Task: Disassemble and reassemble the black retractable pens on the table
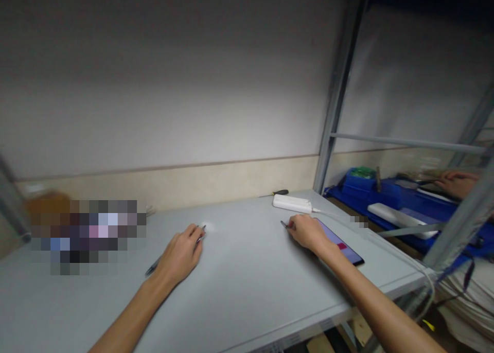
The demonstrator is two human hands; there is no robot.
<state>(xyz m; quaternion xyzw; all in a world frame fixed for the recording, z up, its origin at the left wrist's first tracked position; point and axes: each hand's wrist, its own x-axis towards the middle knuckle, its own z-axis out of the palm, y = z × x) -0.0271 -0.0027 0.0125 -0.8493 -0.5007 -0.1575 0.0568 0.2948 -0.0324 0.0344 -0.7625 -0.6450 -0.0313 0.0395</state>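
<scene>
On the grey tabletop (239, 270), my left hand (180, 255) is closed around a slim dark pen (153, 266). One end of the pen sticks out behind the hand, and a thin dark tip shows at the fingers. My right hand (306, 230) pinches a small dark piece (284, 224) that looks like a pen cap. Under and beside the right wrist lies a phone or tablet (353, 255) with a lit screen, partly hidden by the forearm. The two hands are well apart.
A white power strip (292, 204) with a cable and a screwdriver (281, 192) lie at the back right. Blurred-out items (92, 229) sit at left. Beyond a metal post (334, 106), another person's hand (459, 184) is over a blue-covered table (389, 193).
</scene>
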